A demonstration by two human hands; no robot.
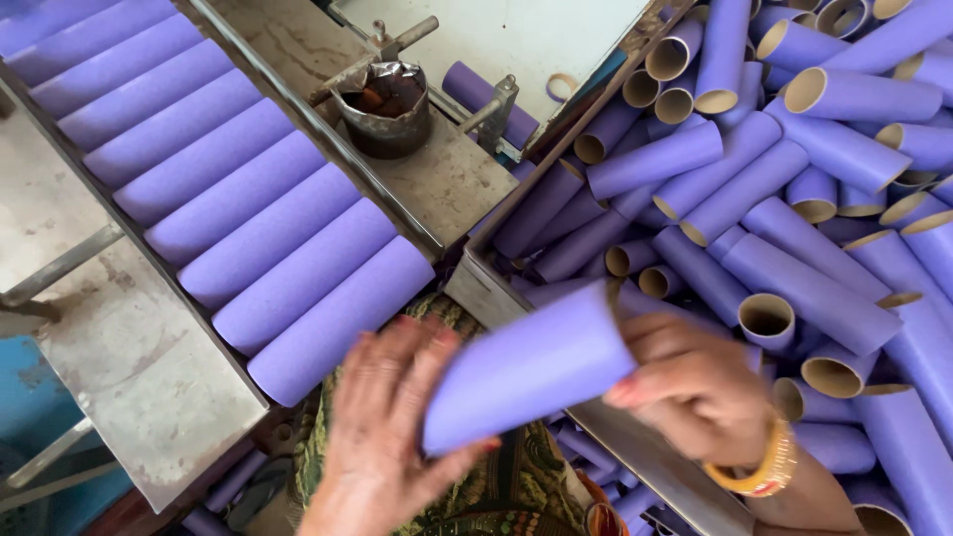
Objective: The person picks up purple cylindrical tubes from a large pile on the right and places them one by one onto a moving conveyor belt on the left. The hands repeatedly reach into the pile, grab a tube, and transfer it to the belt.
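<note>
Purple tube [531, 367] lies slanted between both hands, just above the person's lap, its surface smooth matte violet and blurred by motion; the lower end sits by the left hand [382, 437], the upper end by the right hand [695, 387]. Left grip is partly closed on the tube, fingers spread beneath it and fingertips curling up at its lower edge. Right grip is closed on the tube's upper end — a gold bangle [764, 467] rings that wrist. Room is tight: to the left, the metal tray [149, 367] edge runs close by, carrying a neat row of tubes [258, 213] laid side by side; to the right, the rim of a bin [476, 288] stands just beside the hands, heaped with loose tubes [794, 199] — open ends showing tan cardboard. A dark metal pot [385, 109] stands on the desk [447, 179] beyond.
</note>
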